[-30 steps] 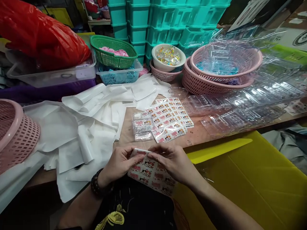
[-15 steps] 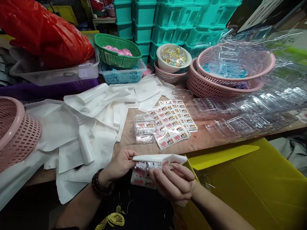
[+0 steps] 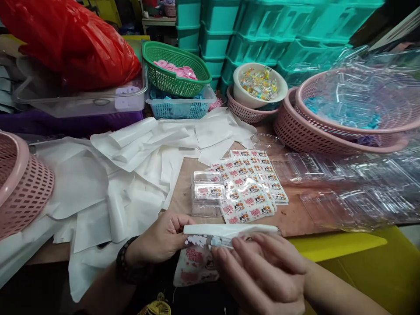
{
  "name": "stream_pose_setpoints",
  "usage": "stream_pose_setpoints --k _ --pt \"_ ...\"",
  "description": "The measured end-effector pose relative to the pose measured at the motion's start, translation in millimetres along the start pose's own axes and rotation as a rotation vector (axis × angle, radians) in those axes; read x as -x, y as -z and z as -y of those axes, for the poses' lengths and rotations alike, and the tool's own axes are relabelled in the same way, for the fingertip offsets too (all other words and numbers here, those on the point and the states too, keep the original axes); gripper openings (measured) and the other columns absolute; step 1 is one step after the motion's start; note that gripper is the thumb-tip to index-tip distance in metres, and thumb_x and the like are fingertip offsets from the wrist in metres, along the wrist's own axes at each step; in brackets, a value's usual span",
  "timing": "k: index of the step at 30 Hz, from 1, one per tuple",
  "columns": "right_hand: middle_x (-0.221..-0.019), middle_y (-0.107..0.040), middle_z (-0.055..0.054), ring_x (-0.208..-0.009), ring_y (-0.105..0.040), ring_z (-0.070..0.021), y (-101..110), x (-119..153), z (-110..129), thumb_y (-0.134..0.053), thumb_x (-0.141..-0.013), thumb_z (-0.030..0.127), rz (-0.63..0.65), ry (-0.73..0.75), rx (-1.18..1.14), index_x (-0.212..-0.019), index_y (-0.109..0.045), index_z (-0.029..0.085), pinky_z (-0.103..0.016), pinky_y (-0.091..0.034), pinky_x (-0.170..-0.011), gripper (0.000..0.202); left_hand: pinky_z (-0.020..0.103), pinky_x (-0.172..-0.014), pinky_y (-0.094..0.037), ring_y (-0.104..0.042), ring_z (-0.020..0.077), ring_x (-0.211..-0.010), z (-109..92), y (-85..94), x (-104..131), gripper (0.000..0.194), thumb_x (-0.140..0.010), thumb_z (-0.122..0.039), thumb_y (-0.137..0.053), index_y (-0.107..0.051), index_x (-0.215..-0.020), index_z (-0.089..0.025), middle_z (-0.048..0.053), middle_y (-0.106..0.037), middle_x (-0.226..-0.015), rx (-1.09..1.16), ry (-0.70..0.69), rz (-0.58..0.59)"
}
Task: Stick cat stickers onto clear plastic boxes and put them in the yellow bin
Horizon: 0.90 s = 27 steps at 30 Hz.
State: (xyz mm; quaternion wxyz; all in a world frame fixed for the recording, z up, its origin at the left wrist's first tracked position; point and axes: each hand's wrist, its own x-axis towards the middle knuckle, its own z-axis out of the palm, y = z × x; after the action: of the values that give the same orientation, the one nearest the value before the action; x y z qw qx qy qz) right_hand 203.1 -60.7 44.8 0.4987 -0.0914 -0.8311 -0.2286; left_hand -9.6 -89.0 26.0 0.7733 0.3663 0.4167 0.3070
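My left hand [image 3: 160, 238], a dark beaded bracelet on its wrist, pinches the left end of a sticker sheet [image 3: 192, 264]. The sheet carries pink print and cartoon animals, and its top edge is folded over, showing a white strip. From the right, my right hand [image 3: 265, 278] closes on the same sheet just under the fold; its fingers cover part of the sheet. Just beyond lie clear plastic cases [image 3: 208, 191], one with a sticker showing on it. Right beside them, more sticker sheets [image 3: 251, 192] overlap on the table.
Loose white backing papers [image 3: 131, 179] cover the table's left side. Clear plastic trays [image 3: 357, 205] line the right. Behind stand pink baskets [image 3: 331, 135], a green basket [image 3: 177, 78], a white bowl [image 3: 259, 96] of small packets and stacked teal bins [image 3: 218, 43].
The view has shifted closer and slightly leftward. My hands keep hold of the sticker sheet, and more of its printed part shows below the fold.
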Motion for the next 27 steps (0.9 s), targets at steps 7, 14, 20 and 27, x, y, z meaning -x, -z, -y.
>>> stream_pose_setpoints --k 7,14,20,27 --pt "-0.081 -0.076 0.006 -0.079 -0.07 -0.0164 27 -17 -3 -0.066 -0.087 0.03 0.401 -0.432 -0.186 -0.09 -0.072 0.037 -0.031 -0.057 -0.075 0.01 0.021 -0.051 -0.037 -0.046 0.0107 -0.056 10 8.6 -10 0.06 -0.094 -0.063 -0.044 -0.062 -0.066 -0.012 0.002 -0.055 -0.06 -0.333 -0.137 -0.041" --pt "-0.063 -0.063 -0.001 -0.05 -0.051 -0.0108 -13 -25 -85 -0.07 -0.081 0.045 0.622 -1.584 -0.791 -0.076 -0.063 0.02 -0.025 -0.039 -0.044 0.026 0.037 -0.095 -0.049 -0.06 0.0244 -0.111 8 12.8 -20 0.026 -0.098 -0.031 -0.051 -0.071 -0.09 -0.017 0.014 -0.062 -0.118 -0.944 -0.742 -0.208" --pt "-0.049 -0.053 0.005 -0.04 -0.029 -0.003 -70 -8 -106 -0.083 -0.059 0.055 0.887 -1.88 -0.956 -0.066 -0.057 0.018 -0.023 -0.015 -0.04 0.046 0.055 -0.121 -0.023 -0.014 0.0365 -0.152 16 13.6 -33 0.022 -0.098 -0.027 -0.052 -0.069 -0.09 -0.015 0.01 -0.004 -0.168 -1.139 -0.679 -0.228" --pt "-0.051 -0.058 0.004 -0.04 -0.031 -0.0034 -76 -9 -104 -0.083 -0.053 0.06 0.957 -1.903 -0.837 -0.064 -0.058 0.018 -0.025 -0.016 -0.041 0.051 0.053 -0.118 -0.033 -0.022 0.0369 -0.15 16 13.8 -35 0.022 -0.098 -0.026 -0.051 -0.07 -0.095 -0.015 0.014 -0.008 -0.166 -1.112 -0.613 -0.191"
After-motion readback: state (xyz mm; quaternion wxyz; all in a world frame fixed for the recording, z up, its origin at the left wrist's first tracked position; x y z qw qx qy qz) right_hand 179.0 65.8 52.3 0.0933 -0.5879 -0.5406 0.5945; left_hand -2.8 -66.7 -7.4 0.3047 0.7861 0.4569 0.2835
